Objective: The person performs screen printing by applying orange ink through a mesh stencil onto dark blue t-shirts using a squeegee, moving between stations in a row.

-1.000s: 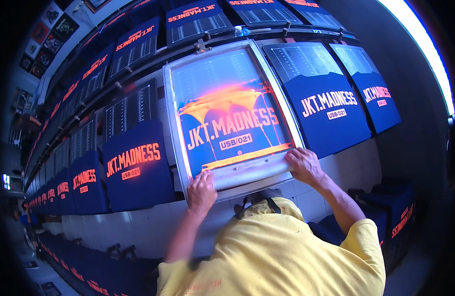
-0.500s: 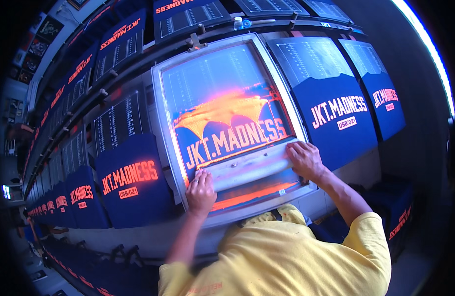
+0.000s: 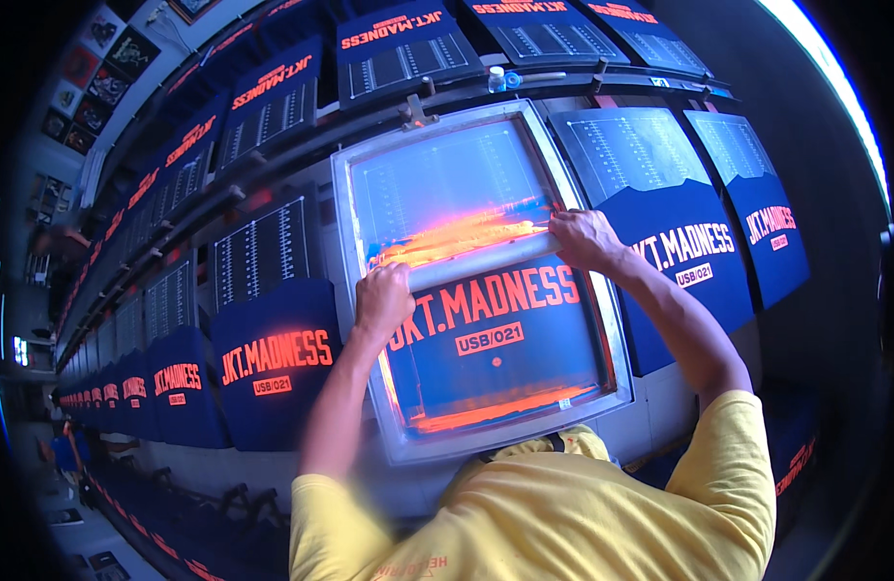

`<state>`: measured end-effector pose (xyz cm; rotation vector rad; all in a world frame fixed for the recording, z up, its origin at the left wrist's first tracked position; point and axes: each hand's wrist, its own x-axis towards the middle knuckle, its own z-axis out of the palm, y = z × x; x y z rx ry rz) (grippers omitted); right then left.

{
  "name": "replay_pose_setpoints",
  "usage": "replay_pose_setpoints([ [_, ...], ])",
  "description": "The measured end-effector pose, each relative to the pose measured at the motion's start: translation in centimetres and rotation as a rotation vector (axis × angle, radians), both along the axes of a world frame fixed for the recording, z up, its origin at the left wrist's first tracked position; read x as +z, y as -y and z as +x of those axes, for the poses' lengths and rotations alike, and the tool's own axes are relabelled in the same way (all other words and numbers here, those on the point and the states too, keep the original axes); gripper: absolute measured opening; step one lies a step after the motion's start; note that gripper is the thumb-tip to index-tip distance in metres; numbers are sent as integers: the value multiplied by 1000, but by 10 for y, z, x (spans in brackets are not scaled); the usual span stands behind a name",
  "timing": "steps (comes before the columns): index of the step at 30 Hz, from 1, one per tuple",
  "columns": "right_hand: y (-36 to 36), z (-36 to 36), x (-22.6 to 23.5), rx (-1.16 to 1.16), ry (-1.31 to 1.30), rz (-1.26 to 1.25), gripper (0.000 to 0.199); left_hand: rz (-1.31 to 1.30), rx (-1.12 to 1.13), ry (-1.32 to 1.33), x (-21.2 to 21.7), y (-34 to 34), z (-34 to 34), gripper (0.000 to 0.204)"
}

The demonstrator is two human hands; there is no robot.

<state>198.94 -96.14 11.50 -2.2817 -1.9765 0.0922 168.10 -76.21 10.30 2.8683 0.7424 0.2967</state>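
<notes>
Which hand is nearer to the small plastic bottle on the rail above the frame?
Right. The right hand lies just below the bottle; the left hand is lower and further left.

I see a silver-framed printing screen (image 3: 602,320) smeared with orange ink (image 3: 462,235), navy shirts (image 3: 273,363) bearing orange lettering, and my yellow shirt (image 3: 563,523).

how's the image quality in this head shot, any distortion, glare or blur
Head view: strong fisheye, so the long rail and the rows of blue shirts bow toward a black rim; a bright light strip glares at the upper right; the screen frame, left hand and right hand look fairly sharp; the left edge is dim and soft.
</notes>
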Motion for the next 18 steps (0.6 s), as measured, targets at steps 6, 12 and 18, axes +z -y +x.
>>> replay_pose_setpoints([
  [6,-4,-11,29,-82,9,-86,13,-92,65,-133,23,-3,-5,29],
  [12,9,-13,48,-72,34,72,15,33,12,4,52,3,-7,15],
  [18,35,-35,73,-14,60,243,14,114,-10,121,76,25,-34,15],
])
